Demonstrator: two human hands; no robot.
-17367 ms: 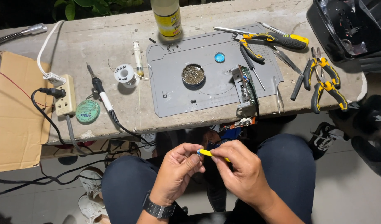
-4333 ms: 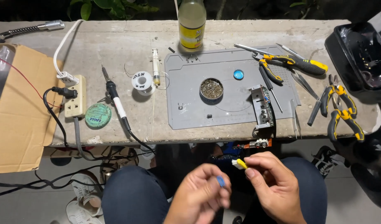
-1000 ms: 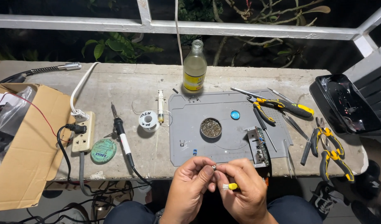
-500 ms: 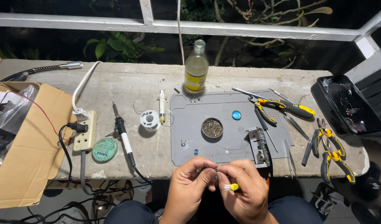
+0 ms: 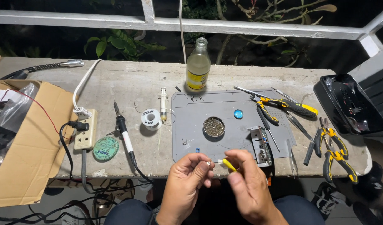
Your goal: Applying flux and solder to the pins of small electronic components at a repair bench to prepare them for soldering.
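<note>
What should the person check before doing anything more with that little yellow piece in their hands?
1. Yellow piece gripped by the right hand: ok.
2. Tiny part pinched in the left hand: ok, though too small to identify.
3. Soldering iron lying apart from both hands: ok.
4. Iron hot or cold: cannot tell.
5. Glass bottle upright, behind the grey mat: ok.
6. Pliers within sight on the mat: ok.

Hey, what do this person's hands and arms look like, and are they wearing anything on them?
Both the left hand and the right hand are bare: no gloves, and no rings that show. No sleeves reach the wrists or the visible forearms. The left wrist sits at the frame's bottom edge, so a watch or band there cannot be made out.
</note>
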